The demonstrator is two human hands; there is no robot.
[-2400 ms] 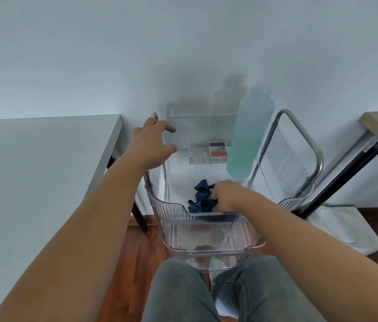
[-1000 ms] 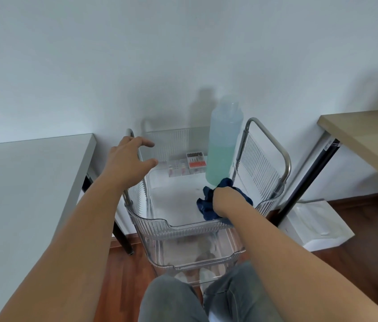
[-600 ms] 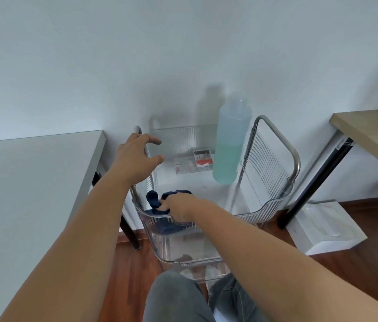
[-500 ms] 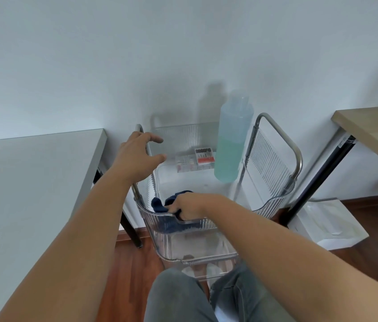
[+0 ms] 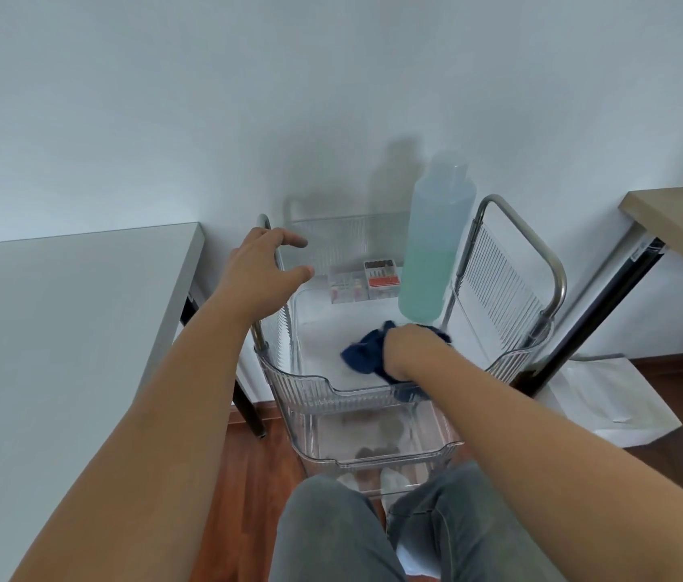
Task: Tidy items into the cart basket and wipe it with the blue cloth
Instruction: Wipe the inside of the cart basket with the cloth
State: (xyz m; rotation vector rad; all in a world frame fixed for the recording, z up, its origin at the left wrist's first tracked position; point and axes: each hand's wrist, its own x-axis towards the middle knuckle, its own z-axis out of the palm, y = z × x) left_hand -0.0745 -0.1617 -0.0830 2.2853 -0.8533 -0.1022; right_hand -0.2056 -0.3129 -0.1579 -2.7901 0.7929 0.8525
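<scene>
Head view: one blue cloth [image 5: 367, 354], one bottle [image 5: 432, 254], two hands.

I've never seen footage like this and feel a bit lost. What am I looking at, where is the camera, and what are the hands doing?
There is no machine: the camera sits on a person's head, looking down at their own arms. The right hand holds a blue cloth in its grip, down on the floor of the clear cart basket. The left hand is at the cart's metal handle. At the back of the basket stand a bottle of green liquid and small clear cases.
</scene>
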